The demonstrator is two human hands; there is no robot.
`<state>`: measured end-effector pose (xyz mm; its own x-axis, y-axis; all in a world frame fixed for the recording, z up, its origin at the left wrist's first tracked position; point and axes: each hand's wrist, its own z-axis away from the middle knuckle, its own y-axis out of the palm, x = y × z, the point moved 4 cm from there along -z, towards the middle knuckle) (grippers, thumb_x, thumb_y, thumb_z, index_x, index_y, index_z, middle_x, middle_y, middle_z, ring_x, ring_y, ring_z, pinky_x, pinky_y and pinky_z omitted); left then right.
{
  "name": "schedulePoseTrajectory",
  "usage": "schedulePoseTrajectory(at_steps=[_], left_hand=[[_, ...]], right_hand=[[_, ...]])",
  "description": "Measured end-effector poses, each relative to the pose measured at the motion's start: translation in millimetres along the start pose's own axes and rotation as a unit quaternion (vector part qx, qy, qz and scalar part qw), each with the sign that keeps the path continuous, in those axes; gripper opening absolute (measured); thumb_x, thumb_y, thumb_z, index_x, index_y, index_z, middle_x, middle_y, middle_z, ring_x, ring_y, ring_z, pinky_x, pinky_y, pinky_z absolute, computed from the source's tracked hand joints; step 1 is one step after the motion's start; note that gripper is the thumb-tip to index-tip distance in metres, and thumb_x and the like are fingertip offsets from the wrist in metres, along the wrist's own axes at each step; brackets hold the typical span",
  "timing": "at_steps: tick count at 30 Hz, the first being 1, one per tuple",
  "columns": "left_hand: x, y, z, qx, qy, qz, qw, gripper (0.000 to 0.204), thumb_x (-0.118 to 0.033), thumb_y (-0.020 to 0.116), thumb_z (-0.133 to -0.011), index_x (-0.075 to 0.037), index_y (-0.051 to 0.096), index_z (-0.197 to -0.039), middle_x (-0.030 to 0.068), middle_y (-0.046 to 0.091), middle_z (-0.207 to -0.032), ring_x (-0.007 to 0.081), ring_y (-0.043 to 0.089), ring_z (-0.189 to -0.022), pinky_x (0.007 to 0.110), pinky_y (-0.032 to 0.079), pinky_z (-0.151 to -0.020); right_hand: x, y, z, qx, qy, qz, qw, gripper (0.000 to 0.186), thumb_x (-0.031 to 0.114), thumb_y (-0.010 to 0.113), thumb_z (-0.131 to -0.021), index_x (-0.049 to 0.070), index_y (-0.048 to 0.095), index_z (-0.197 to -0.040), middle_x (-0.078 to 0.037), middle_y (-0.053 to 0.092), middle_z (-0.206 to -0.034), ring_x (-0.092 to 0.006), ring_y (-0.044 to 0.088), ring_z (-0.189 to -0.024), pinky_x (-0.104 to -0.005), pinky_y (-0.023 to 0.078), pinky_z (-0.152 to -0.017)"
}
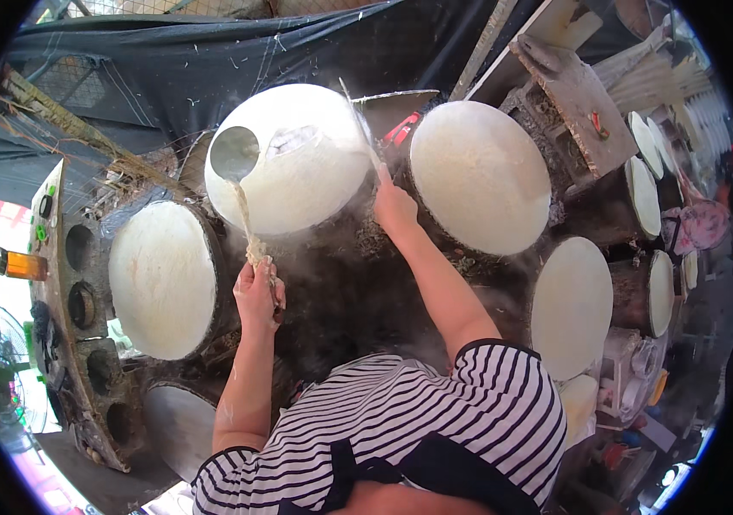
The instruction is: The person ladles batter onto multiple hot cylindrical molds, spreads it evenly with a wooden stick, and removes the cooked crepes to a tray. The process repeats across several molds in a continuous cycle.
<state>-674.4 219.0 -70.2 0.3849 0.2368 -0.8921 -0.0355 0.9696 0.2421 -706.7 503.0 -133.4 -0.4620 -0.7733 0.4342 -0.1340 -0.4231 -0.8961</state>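
In my left hand is the batter-crusted handle of a ladle, my fingers wrapped round it. Its round metal bowl lies over the left part of a large white round steamer top. A wrinkled translucent patch shows near that top's middle. My right hand grips a long thin stick, which slants up along the top's right edge. To the right stands another white round top, and at the left a third. Whether the ladle touches the surface, I cannot tell.
More white round tops stand at the right, one close to my right elbow. A red-handled tool lies between the two far tops. Concrete blocks and a jar of amber liquid are at the left. Steam drifts about.
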Motion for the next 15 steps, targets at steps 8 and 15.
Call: schedulePoseTrajectory(at_steps=[8, 15], left_hand=[[1.9, -1.0, -0.1, 0.002, -0.005, -0.008, 1.000, 0.013, -0.015, 0.051, -0.089, -0.005, 0.050, -0.080, -0.0007, 0.045, -0.062, 0.0078, 0.040, -0.038, 0.022, 0.031, -0.030], [1.6, -0.8, -2.1, 0.014, 0.000, 0.019, 1.000, 0.016, -0.016, 0.053, -0.089, -0.005, 0.049, -0.078, 0.0004, 0.045, -0.062, 0.0084, 0.039, -0.036, 0.022, 0.031, -0.030]], right_hand=[[29.0, -19.0, -33.1, 0.047, -0.113, 0.072, 0.990, 0.041, 0.012, 0.034, -0.088, 0.011, 0.035, -0.130, -0.021, 0.062, -0.092, -0.0354, 0.062, -0.083, -0.0467, 0.047, -0.071], [13.0, 14.0, 43.8, -0.018, -0.059, -0.084, 0.995, 0.046, 0.014, 0.037, -0.088, 0.014, 0.032, -0.133, -0.023, 0.062, -0.077, -0.0409, 0.060, -0.073, -0.0500, 0.046, -0.065]])
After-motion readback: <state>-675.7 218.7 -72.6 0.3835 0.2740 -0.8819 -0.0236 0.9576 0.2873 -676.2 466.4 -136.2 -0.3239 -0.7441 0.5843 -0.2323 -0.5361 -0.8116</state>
